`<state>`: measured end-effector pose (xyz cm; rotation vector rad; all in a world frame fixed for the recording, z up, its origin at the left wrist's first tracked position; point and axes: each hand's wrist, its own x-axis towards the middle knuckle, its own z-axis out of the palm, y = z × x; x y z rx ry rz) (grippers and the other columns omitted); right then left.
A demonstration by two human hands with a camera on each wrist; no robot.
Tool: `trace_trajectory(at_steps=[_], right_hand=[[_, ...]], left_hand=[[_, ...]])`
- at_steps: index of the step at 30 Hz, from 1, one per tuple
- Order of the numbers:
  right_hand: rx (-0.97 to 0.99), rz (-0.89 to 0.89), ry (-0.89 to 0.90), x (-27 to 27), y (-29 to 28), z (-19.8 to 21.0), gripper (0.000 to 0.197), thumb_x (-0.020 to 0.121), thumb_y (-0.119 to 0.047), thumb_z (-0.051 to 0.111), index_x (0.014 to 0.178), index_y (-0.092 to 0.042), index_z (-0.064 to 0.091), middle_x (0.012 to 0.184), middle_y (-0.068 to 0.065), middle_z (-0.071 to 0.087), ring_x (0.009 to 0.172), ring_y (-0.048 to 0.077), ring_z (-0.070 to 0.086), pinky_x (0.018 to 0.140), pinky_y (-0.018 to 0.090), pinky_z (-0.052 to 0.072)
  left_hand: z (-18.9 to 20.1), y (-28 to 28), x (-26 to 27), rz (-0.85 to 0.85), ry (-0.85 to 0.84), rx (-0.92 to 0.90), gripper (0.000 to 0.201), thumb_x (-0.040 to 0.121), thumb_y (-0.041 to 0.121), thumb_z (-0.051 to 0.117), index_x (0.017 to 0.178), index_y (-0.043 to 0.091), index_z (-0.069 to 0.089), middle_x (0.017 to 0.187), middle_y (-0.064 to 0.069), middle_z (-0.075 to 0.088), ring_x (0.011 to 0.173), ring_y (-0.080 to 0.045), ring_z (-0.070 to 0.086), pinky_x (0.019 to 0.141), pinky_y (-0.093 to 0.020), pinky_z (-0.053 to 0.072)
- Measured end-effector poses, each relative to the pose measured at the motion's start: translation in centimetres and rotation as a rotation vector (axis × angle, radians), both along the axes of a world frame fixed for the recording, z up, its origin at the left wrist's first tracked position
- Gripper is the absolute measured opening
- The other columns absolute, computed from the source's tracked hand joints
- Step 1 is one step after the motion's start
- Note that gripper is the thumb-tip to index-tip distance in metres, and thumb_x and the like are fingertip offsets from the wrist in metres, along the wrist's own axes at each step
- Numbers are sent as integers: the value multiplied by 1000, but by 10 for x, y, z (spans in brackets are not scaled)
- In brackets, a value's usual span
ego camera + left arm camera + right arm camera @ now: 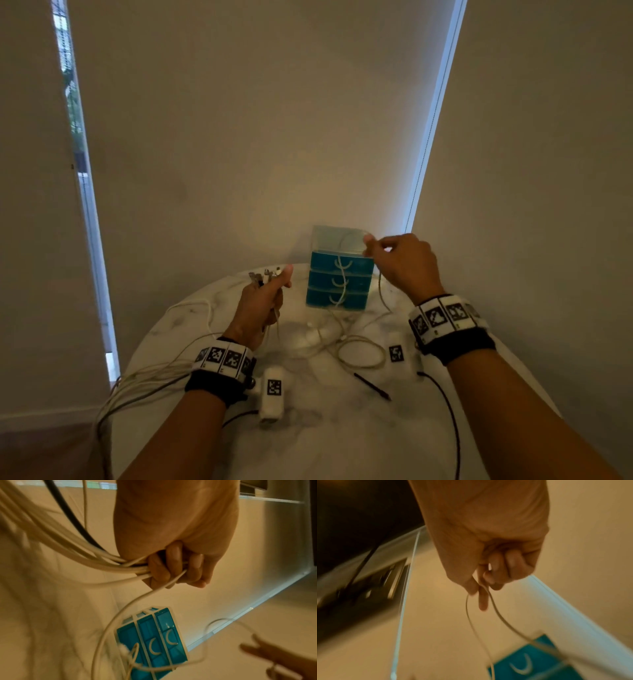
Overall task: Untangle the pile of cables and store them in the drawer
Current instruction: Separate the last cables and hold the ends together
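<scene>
My left hand [267,298] is raised over the round marble table [342,428] and grips a bundle of white cables [120,566] with their plug ends [265,274] sticking up past the thumb; the cords trail off to the left. My right hand [394,257] is up beside the blue three-drawer unit [337,281] and pinches a thin pale cable [498,614] that loops down across the drawer fronts. All three drawers look closed. Loose cable loops [359,349] and a white adapter [311,337] lie on the table before the unit.
Two white tagged blocks [272,394] [399,353] hang at my wrists. Black cords [445,411] run over the near table. The drawer unit stands at the table's far edge against the wall, with window blinds to either side.
</scene>
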<state>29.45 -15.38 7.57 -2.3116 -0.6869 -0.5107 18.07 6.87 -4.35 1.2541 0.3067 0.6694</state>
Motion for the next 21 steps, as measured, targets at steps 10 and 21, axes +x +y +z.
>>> trace_trajectory(at_steps=[10,21], right_hand=[[743,351,386,-8,6,58,48,112,-41,50,100,-3,76,67,3,62,52,16,61,43,22,40],[694,387,263,0,56,58,44,113,-50,40,112,-14,66,72,6,66,58,22,73,44,23,47]], left_hand=[[1,-9,-6,-130,13,98,66,78,65,82,115,9,79,63,5,37,54,-10,29,50,-27,22],[115,51,-90,501,-322,-61,32,86,47,85,72,28,64,62,10,54,48,-5,39,45,-21,30]])
